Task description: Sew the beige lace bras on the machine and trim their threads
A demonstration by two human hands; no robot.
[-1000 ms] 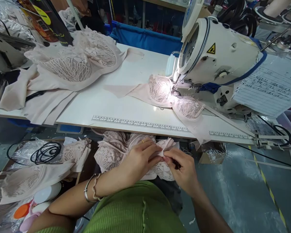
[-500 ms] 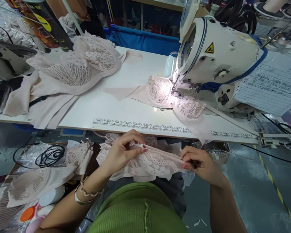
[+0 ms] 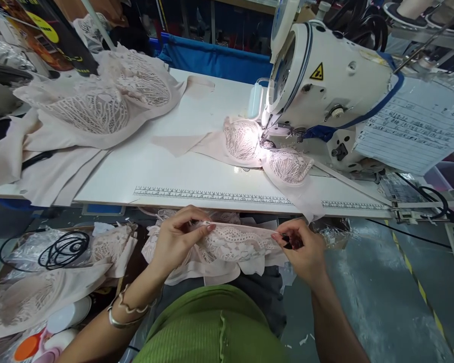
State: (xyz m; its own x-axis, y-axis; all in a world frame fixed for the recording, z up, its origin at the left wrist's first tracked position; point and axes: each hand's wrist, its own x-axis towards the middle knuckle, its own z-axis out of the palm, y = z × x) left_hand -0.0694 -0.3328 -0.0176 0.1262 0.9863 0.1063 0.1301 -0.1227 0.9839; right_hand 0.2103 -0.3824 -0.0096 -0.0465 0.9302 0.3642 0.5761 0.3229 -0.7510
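Note:
A pale pink lace bra piece is stretched between my two hands over my lap, its top edge fairly straight. My left hand pinches that edge at the left end, thumb against fingers. At the right end, my right hand has its thumb and fingertips closed on the fabric. Something small and black also sits within the right fingers; its kind cannot be made out. Straight ahead, another pink bra lies under the lit needle area of a white sewing machine, a strap trailing off to the right.
Stacked bras cover the left of the white table, which has a printed ruler along its front edge. Below left, a box holds lace pieces, a coiled black cable and bottles. A handwritten sheet hangs at right.
My right hand has moved slightly left and up, and the lace edge between my hands now lies flatter. The whole view has shifted a little. The bra at the machine stays put.

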